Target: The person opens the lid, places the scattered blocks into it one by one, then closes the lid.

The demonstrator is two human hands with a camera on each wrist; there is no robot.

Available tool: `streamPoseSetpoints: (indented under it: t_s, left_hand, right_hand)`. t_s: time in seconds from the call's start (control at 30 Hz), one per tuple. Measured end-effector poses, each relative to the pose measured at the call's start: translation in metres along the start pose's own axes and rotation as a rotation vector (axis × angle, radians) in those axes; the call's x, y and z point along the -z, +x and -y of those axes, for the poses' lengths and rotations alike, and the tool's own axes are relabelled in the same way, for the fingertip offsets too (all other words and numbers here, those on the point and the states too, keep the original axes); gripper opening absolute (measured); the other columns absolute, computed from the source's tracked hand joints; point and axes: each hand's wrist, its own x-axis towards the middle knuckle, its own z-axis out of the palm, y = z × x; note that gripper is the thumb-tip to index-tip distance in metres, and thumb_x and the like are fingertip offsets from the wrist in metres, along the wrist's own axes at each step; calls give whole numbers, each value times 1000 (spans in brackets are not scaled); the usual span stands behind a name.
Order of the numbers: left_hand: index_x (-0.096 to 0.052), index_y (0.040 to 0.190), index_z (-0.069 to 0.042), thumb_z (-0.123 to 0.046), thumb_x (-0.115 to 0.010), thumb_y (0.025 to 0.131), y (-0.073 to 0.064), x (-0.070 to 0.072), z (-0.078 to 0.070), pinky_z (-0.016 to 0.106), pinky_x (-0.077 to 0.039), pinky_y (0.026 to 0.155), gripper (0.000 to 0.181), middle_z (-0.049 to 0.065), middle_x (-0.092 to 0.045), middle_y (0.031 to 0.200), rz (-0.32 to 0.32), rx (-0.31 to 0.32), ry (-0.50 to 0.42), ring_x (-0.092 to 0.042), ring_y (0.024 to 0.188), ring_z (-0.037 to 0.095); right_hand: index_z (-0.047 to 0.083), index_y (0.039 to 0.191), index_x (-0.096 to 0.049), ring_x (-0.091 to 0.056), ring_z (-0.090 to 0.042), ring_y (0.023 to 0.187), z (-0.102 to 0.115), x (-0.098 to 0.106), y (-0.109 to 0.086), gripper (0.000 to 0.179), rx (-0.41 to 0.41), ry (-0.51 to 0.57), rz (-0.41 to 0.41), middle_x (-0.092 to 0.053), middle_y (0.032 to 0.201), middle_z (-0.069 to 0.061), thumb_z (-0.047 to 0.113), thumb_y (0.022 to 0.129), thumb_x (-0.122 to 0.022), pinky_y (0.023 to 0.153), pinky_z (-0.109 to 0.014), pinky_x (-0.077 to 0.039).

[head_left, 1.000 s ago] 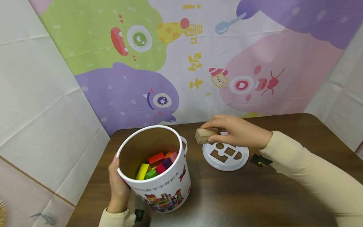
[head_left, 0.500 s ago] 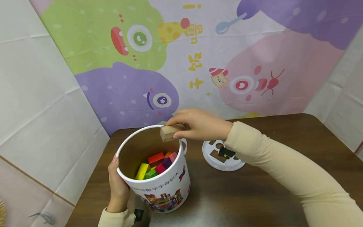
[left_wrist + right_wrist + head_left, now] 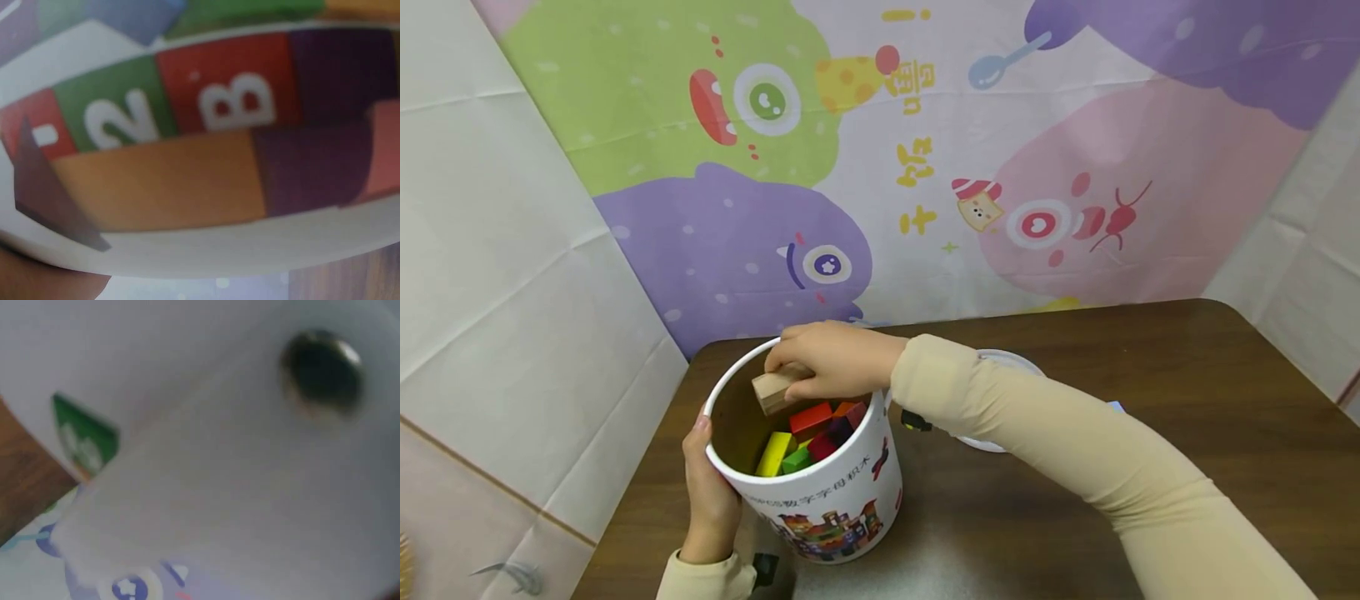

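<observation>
A white bucket [image 3: 880,492] with printed toy blocks on its side stands tilted on the table. My left hand [image 3: 709,500] holds its left side, thumb at the rim, other fingers hidden. Inside lie a red block [image 3: 811,421], a yellow block [image 3: 775,454], a green block [image 3: 797,461] and several others. Over the bucket's mouth, my right hand [image 3: 838,358] pinches a plain wooden block [image 3: 771,392], its end pointing left and down. The printed bucket wall [image 3: 156,187] fills the left wrist view. Blurred white handle strap and a metal rivet [image 3: 322,372] fill the right wrist view.
Behind the right sleeve [image 3: 1045,417] lies a white lid [image 3: 1011,360], mostly covered. The brown table [image 3: 1165,358] meets a cartoon-printed backdrop [image 3: 917,283] at its far edge. White panelling [image 3: 535,292] rises on the left.
My right hand has carried the wooden block leftward from above the lid, then lowered it into the bucket's mouth. My left hand has kept its hold on the bucket.
</observation>
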Motion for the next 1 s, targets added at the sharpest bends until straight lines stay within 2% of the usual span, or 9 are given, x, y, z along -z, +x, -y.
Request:
streamPoseSetpoints:
  t_s: [0.2, 0.3, 0.47, 0.63, 0.83, 1.0]
  left_hand:
    - [-39, 147, -7, -35, -18, 103, 7, 15, 17, 27, -43, 104, 55, 2, -53, 136, 40, 1, -28, -52, 123, 12]
    - [-37, 147, -7, -35, -16, 103, 8, 18, 21, 27, -43, 104, 57, 5, -51, 138, 32, 20, -13, -51, 124, 12]
    - [-40, 146, -8, -37, -19, 103, 4, 11, 12, 28, -43, 105, 56, 2, -53, 135, 5, 29, -3, -51, 124, 14]
    - [-45, 142, -11, -41, -24, 102, 0, 1, 2, 27, -43, 103, 54, -2, -55, 131, 10, -1, -7, -51, 123, 14]
    - [-46, 140, -8, -38, -24, 103, 1, 2, 4, 30, -45, 101, 53, -1, -58, 128, 23, -30, -26, -55, 118, 14]
    - [-50, 138, -13, -37, -23, 103, 0, -1, 0, 29, -44, 102, 50, -2, -58, 128, 7, -1, -33, -54, 119, 14]
  right_hand:
    - [14, 125, -64, -57, -9, 103, 7, -11, 19, 34, 15, -78, 71, -65, 119, 2, 27, 94, -66, 97, -23, -45]
    - [14, 123, -65, -57, -9, 101, 9, -16, 24, 33, 6, -124, 104, -66, 115, 3, 28, 93, -66, 97, -23, -45]
    - [15, 119, -67, -56, -9, 95, 8, -22, 24, 30, -17, -140, 147, -66, 110, 3, 28, 92, -68, 91, -21, -46]
    - [15, 117, -67, -56, -9, 91, 8, -24, 22, 29, -8, -139, 144, -66, 107, 2, 28, 92, -68, 88, -21, -47]
    - [14, 119, -67, -58, -9, 92, 5, -21, 19, 31, 1, -93, 125, -66, 106, 0, 29, 93, -67, 87, -23, -48]
    - [15, 121, -67, -58, -10, 94, 3, -15, 11, 33, 8, -80, 108, -66, 106, 1, 32, 93, -65, 89, -23, -48]
